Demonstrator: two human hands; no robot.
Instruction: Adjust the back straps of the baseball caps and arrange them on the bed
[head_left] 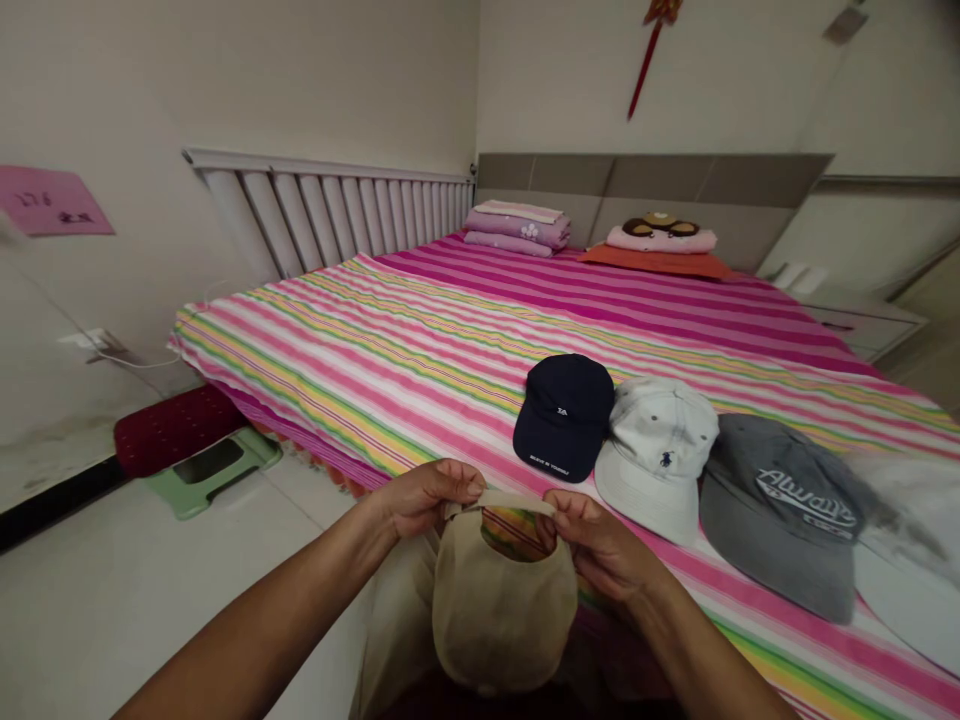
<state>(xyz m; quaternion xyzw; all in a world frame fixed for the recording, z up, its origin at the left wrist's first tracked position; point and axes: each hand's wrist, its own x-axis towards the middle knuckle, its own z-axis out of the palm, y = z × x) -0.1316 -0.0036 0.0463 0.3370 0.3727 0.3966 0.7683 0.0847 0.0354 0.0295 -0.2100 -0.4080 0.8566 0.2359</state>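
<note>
Between my two hands hangs a beige baseball cap (504,615), its back opening and strap turned up toward me. My left hand (431,497) pinches the left end of the strap. At the right end, the fingers of my right hand (592,535) are closed on the strap and the cap's edge. Beyond my hands, caps lie in a row on the bed: a navy cap (568,405), a white cap (664,440) with a small dark emblem, a grey cap (784,500) with white lettering, and a pale cap (911,590) blurred at the right edge.
The bed's striped sheet (337,345) spreads out ahead. Folded purple bedding (517,232) and a pink folded item (697,241) sit by the headboard (660,185). A green stool (214,475) and a dark red roll (176,428) are on the floor at left.
</note>
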